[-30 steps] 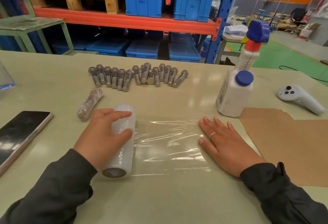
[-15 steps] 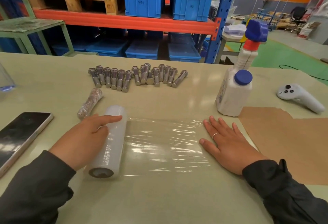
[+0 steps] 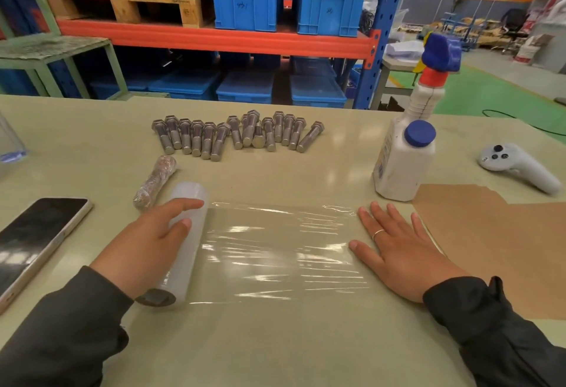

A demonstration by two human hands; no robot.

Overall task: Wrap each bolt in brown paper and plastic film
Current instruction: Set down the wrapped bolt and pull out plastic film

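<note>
Nearest the camera, low in the frame, a stretch of plastic film [image 3: 275, 251] lies pulled flat on the worktop [image 3: 275, 340]. The left hand [image 3: 147, 245] grips the film roll [image 3: 180, 242] at lower left, its fingers curled over the top of the roll. The right hand [image 3: 401, 251] lies flat at the film's free edge, fingers straight and spread, pinning it down. Beneath and beside that hand, at the right edge of the frame, is one sheet of brown paper [image 3: 496, 242].

Just beyond the roll, left of centre, lies one wrapped bolt [image 3: 154, 182], brown under clear film: by the look of it, one finished piece. Farther back, across the middle of the frame, sits a row of bare bolts [image 3: 237, 137], about fifteen, though a few overlap and the count is unsure. So the task looks barely begun, with nearly every bolt still needing paper and film, and the film for the next one laid out but uncut.

Also present: one phone [image 3: 36, 239] at far left, one white spray bottle [image 3: 407, 153] and one white controller [image 3: 517, 166] at right.
</note>
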